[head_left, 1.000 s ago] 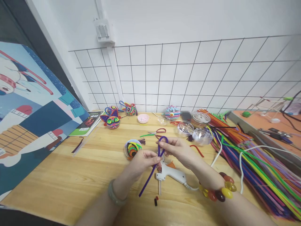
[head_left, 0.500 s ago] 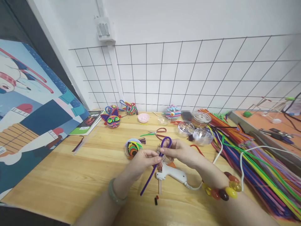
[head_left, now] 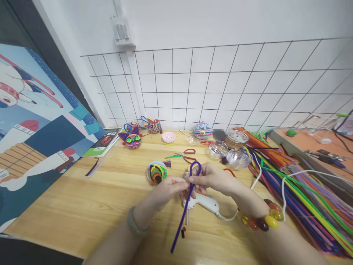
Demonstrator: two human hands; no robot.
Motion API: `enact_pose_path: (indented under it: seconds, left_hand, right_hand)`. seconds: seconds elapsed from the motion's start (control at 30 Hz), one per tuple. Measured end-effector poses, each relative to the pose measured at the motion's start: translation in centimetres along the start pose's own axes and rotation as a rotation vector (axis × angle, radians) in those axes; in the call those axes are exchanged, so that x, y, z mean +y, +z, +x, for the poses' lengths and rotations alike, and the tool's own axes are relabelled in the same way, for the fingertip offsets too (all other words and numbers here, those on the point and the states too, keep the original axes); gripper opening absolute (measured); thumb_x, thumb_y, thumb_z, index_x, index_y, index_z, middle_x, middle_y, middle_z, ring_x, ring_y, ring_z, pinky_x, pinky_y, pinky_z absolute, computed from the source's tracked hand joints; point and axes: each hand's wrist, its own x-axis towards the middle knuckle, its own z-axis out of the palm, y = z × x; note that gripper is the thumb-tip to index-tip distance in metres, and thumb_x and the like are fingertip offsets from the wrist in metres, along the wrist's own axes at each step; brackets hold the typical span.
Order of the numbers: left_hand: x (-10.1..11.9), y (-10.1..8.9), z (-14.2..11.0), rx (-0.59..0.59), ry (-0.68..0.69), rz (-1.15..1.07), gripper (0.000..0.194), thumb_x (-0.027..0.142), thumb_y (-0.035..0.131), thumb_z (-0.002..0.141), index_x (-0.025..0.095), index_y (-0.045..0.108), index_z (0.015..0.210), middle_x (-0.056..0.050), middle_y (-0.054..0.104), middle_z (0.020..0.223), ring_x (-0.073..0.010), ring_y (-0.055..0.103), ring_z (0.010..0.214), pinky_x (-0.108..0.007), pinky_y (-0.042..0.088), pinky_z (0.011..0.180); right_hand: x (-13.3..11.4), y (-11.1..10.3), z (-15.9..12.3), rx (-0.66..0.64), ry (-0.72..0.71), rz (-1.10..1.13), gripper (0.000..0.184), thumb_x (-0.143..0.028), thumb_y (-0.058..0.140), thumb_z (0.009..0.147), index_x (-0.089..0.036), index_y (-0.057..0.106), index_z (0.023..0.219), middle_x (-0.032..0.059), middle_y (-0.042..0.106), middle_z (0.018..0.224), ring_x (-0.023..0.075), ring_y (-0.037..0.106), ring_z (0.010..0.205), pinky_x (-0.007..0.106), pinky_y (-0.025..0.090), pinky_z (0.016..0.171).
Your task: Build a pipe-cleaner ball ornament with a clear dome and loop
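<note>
A purple pipe cleaner (head_left: 181, 224) is bent into a small loop at its top, and its long tail hangs down towards the table's front. My right hand (head_left: 216, 179) pinches it just under the loop. Close against it from the left, my left hand (head_left: 172, 189) has thumb and finger closed at the same crossing; the short end there is mostly hidden by the fingers. Beneath the hands lies a white glue gun (head_left: 205, 202), partly covered. A round ornament wound in coloured pipe cleaners (head_left: 157, 173) rests beyond my left hand.
Red-handled scissors (head_left: 189, 154) lie behind the hands. Clear plastic half-shells (head_left: 238, 159) and a pink bowl (head_left: 168, 137) stand farther back. Bundled pipe cleaners (head_left: 300, 198) cover the right side, crossed by a white cord (head_left: 284, 198). A picture board (head_left: 46, 147) leans at left.
The pipe cleaner's tail has swung nearer and now passes in front of my left fingertips, reaching lower. My left fingers have shifted slightly at the crossing; the loop stays in my right hand.
</note>
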Motion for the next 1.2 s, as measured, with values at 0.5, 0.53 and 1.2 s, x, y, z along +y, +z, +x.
enact_pose_path:
  seconds: [0.5, 0.53, 1.2]
  left_hand:
    - [0.0, -0.1, -0.2, -0.015, -0.018, 0.039, 0.036, 0.046, 0.074, 0.067, 0.011, 0.069, 0.074, -0.008, 0.071, 0.073, -0.0149, 0.062, 0.065, -0.027, 0.046, 0.066]
    - [0.0, 0.0, -0.2, -0.014, -0.016, 0.046, 0.036, 0.046, 0.075, 0.066, 0.011, 0.069, 0.072, -0.008, 0.071, 0.072, -0.0147, 0.061, 0.065, -0.027, 0.046, 0.067]
    - [1.8, -1.3, -0.5, 0.345, 0.199, -0.058, 0.021, 0.025, 0.084, 0.053, 0.011, 0.069, 0.060, -0.001, 0.064, 0.056, -0.0092, 0.054, 0.053, -0.021, 0.041, 0.055]
  right_hand:
    - [-0.3, 0.7, 0.1, 0.011, 0.011, -0.007, 0.037, -0.051, 0.068, 0.074, -0.016, 0.057, 0.068, -0.0054, 0.054, 0.050, 0.0060, 0.045, 0.042, 0.019, 0.038, 0.045]
    - [-0.3, 0.7, 0.1, 0.006, 0.013, -0.009, 0.038, -0.052, 0.069, 0.073, -0.016, 0.058, 0.068, -0.0052, 0.054, 0.051, 0.0061, 0.045, 0.043, 0.019, 0.038, 0.045]
    - [-0.5, -3.4, 2.2, 0.185, -0.050, -0.446, 0.047, -0.051, 0.037, 0.094, -0.012, 0.061, 0.106, 0.0102, 0.071, 0.094, 0.0178, 0.068, 0.082, 0.032, 0.054, 0.075]
